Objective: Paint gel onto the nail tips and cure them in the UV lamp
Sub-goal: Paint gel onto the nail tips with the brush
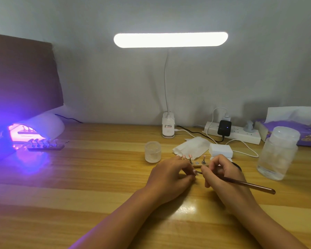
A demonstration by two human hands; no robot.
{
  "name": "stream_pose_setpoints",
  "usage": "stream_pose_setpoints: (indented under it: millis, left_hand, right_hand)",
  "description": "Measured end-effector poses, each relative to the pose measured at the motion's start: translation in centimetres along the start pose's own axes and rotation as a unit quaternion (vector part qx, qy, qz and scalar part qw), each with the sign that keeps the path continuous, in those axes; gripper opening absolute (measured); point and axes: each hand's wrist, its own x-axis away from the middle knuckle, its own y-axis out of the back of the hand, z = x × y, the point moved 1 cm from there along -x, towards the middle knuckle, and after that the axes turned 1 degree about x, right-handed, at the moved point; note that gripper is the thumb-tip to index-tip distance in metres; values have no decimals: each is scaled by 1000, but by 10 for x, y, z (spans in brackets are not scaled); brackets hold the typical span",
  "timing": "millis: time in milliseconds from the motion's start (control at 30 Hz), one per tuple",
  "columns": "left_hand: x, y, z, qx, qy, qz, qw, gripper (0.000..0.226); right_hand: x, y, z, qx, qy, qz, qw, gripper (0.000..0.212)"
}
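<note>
Gel going onto one nail tip while another batch sits in the lit lamp; task looks roughly mid-way.

L hand point(171, 175) pinches a nail tip point(194, 171) on its little stand, fingers curled round it. R hand point(221, 170) grips the brush point(244, 185) pen-style, bristle end touching that tip. Just behind the hands lies the near strip point(198, 165) w/ a few more tips upright and one bare spot, prob. the held tip's slot. A frosted jar point(152, 151) stands just left of it. Far left, the UV lamp point(43, 125) glows purple w/ a lamp strip point(26, 132) inside, so curing is under way. An outer strip point(45, 146) of tips lies just outside its mouth; can't tell if cured or waiting. Left to do, my read: finish this tip, do the rest of the near strip, then cure.
</note>
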Motion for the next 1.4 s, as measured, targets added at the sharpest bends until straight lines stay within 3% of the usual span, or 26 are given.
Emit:
stream_pose_setpoints:
  millis: [100, 467, 633, 867, 1133, 1267, 1400]
  left_hand:
    - [0, -1, 0, -4, 0, -1, 1000, 9]
    - [0, 0, 0, -1, -2, 6, 1000, 8]
    - [0, 0, 0, -10, -2, 8, 1000, 11]
    - [0, 0, 0, 5, 2, 6, 1000, 8]
    - [1, 2, -4, 43, -15, -17, 999, 9]
    - [2, 3, -7, 26, -30, -19, 999, 17]
    - [2, 4, -9, 14, -28, -25, 999, 29]
  right_hand:
    - [1, -2, 2, 3, 4, 22, 1000, 16]
    - [-1, 0, -4, 32, -7, -27, 999, 13]
    - [-1, -3, -2, 14, 6, 10, 1000, 14]
    - [-1, 0, -4, 43, 4, -28, 999, 14]
    - [0, 1, -2, 2, 40, -58, 998, 27]
    - [0, -1, -6, 53, 87, -57, 993, 10]
    - [2, -6, -4, 75, 131, -34, 988, 14]
